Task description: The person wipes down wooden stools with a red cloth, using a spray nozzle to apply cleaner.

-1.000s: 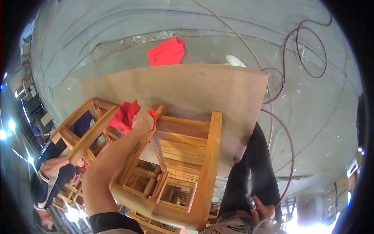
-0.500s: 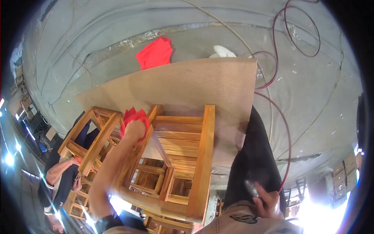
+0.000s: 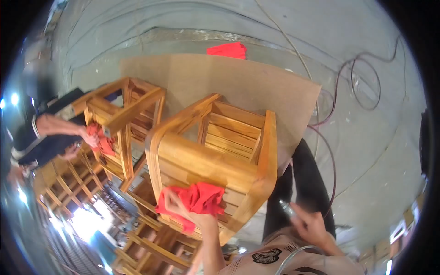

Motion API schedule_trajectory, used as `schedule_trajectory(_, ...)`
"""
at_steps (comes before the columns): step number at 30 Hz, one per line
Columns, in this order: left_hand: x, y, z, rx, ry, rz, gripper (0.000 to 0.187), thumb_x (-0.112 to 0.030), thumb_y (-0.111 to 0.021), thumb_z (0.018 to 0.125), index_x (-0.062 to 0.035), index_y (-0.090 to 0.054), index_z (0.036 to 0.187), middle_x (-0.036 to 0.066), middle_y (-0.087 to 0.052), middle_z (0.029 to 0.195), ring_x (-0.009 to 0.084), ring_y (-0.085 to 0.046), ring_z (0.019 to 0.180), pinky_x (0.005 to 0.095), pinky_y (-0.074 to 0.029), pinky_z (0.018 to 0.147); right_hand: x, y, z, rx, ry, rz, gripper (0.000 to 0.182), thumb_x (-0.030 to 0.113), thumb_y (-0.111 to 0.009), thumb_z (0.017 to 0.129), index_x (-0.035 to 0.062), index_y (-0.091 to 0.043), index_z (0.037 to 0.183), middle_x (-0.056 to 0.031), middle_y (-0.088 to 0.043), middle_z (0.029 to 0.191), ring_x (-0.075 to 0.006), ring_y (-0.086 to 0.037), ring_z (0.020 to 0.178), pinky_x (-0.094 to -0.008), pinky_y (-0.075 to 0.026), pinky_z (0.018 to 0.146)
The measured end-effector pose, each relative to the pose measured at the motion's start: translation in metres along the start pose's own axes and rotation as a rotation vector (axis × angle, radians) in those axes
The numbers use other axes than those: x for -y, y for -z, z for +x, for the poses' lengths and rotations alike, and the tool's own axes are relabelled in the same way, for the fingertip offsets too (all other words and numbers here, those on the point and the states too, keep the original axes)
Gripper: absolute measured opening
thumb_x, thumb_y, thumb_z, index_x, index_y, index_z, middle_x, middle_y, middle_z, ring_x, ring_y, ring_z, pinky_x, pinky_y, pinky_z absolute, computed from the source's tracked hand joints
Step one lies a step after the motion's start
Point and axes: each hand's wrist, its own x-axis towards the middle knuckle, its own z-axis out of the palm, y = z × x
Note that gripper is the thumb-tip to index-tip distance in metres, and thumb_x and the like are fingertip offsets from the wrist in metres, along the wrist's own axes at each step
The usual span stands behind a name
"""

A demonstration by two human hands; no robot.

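My left hand (image 3: 190,214) is closed on a red cloth (image 3: 205,197), pressed against the slats of a wooden chair (image 3: 201,150). The cloth is bunched, and part of it hangs below my fingers. The chair is tilted on a brown board, its slatted side toward me. In my right hand (image 3: 314,225), near my thigh, is a metal-tipped air gun (image 3: 287,207). A dark red hose (image 3: 334,176) runs down to that hand. The air gun's grip is hidden by my fingers.
At left, another person's hand (image 3: 93,137) holds a red cloth against a second wooden chair (image 3: 130,107). The brown board (image 3: 183,68) lies under both chairs. A third red cloth (image 3: 228,50) is on the floor beyond it. More wooden furniture (image 3: 156,245) stands below.
The chair has tipped, bringing its slatted side toward me. My left hand and cloth have moved from its far-left leg to these slats. My right hand still holds the air gun.
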Motion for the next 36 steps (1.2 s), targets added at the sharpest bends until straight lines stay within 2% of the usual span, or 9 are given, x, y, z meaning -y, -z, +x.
schedule_trajectory(5, 0.028, -0.012, 0.052, -0.246, 0.377, 0.301, 0.081, -0.039, -0.059, 0.089, -0.0104, -0.022, 0.155, 0.037, -0.018, 0.152, 0.0535, -0.010, 0.143, 0.0671, -0.012, 0.112, 0.000, -0.007, -0.051, 0.030, -0.067, -0.082, 0.042, 0.008, -0.067, 0.087, 0.0027, -0.061, 0.128, -0.0181, -0.062, 0.065, -0.0256, -0.061, 0.049, -0.0332, -0.046, 0.049)
schedule_trajectory(8, 0.007, -0.007, 0.076, -0.199, 0.667, 0.178, 0.069, -0.034, -0.060, 0.088, -0.0057, -0.038, 0.147, 0.032, -0.031, 0.148, 0.0479, -0.028, 0.139, 0.0661, -0.020, 0.111, 0.002, -0.005, -0.092, -0.006, 0.033, -0.100, 0.041, 0.008, -0.068, 0.086, 0.0029, -0.062, 0.126, -0.0215, -0.063, 0.069, -0.0291, -0.064, 0.053, -0.0346, -0.048, 0.052)
schedule_trajectory(14, -0.032, 0.026, -0.060, -0.124, -0.020, -0.054, 0.073, -0.029, -0.067, 0.079, -0.0036, -0.043, 0.143, 0.029, -0.039, 0.142, 0.0442, -0.032, 0.137, 0.0605, -0.023, 0.114, 0.064, 0.018, -0.150, 0.065, -0.002, -0.294, 0.036, 0.020, -0.063, 0.091, 0.0055, -0.064, 0.124, -0.0239, -0.065, 0.078, -0.0394, -0.065, 0.064, -0.0412, -0.052, 0.060)
schedule_trajectory(18, -0.043, 0.054, -0.149, 0.058, -0.207, 0.015, 0.074, -0.029, -0.066, 0.078, -0.0052, -0.043, 0.144, 0.027, -0.037, 0.146, 0.0433, -0.029, 0.140, 0.0603, -0.023, 0.114, 0.107, 0.046, -0.174, 0.249, 0.321, -0.658, 0.035, 0.028, -0.059, 0.094, 0.0125, -0.065, 0.124, -0.0232, -0.066, 0.084, -0.0387, -0.066, 0.071, -0.0435, -0.052, 0.064)
schedule_trajectory(22, 0.007, 0.067, -0.167, 0.241, -0.478, -0.036, 0.059, -0.025, -0.056, 0.089, -0.0135, -0.043, 0.145, 0.022, -0.042, 0.145, 0.0368, -0.037, 0.136, 0.0573, -0.033, 0.105, 0.206, 0.082, -0.187, 0.355, 0.046, -0.564, 0.031, 0.027, -0.060, 0.094, 0.0147, -0.066, 0.122, -0.0178, -0.069, 0.096, -0.0384, -0.064, 0.076, -0.0410, -0.052, 0.070)
schedule_trajectory(24, 0.030, 0.047, -0.155, 0.146, -0.565, -0.074, 0.055, -0.027, -0.056, 0.090, -0.0210, -0.046, 0.144, 0.017, -0.046, 0.142, 0.0326, -0.043, 0.130, 0.0535, -0.036, 0.099, 0.190, 0.111, -0.160, 0.379, 0.452, -0.486, 0.031, 0.026, -0.061, 0.095, 0.0166, -0.068, 0.124, -0.0157, -0.065, 0.070, -0.0185, -0.048, 0.049, -0.0316, -0.044, 0.050)
schedule_trajectory(27, 0.035, 0.041, -0.162, 0.052, -0.585, -0.081, 0.049, -0.032, -0.057, 0.091, -0.0233, -0.052, 0.139, 0.013, -0.052, 0.131, 0.0291, -0.048, 0.121, 0.0485, -0.038, 0.095, 0.235, 0.155, -0.126, 0.779, 0.184, -0.370, 0.031, 0.025, -0.064, 0.094, 0.0127, -0.069, 0.122, -0.0109, -0.066, 0.065, -0.0125, -0.046, 0.048, -0.0288, -0.040, 0.046)
schedule_trajectory(31, 0.032, 0.049, -0.153, 0.068, -0.554, -0.121, 0.039, -0.034, -0.060, 0.090, -0.0200, -0.062, 0.126, 0.012, -0.057, 0.111, 0.0287, -0.053, 0.108, 0.0447, -0.041, 0.086, 0.275, 0.201, -0.094, 1.106, 0.609, -0.203, 0.033, 0.019, -0.067, 0.091, -0.0029, -0.069, 0.115, -0.0099, -0.065, 0.061, -0.0139, -0.049, 0.041, -0.0293, -0.034, 0.041)
schedule_trajectory(36, 0.022, 0.020, -0.132, -0.110, -0.035, -0.481, 0.030, -0.027, -0.058, 0.095, -0.0064, -0.062, 0.116, 0.017, -0.055, 0.097, 0.0322, -0.057, 0.094, 0.0412, -0.045, 0.081, 0.317, 0.170, -0.042, 1.670, 1.013, 0.352, 0.031, 0.013, -0.066, 0.091, -0.0171, -0.068, 0.099, -0.0163, -0.059, 0.054, -0.0190, -0.050, 0.036, -0.0336, -0.027, 0.034)
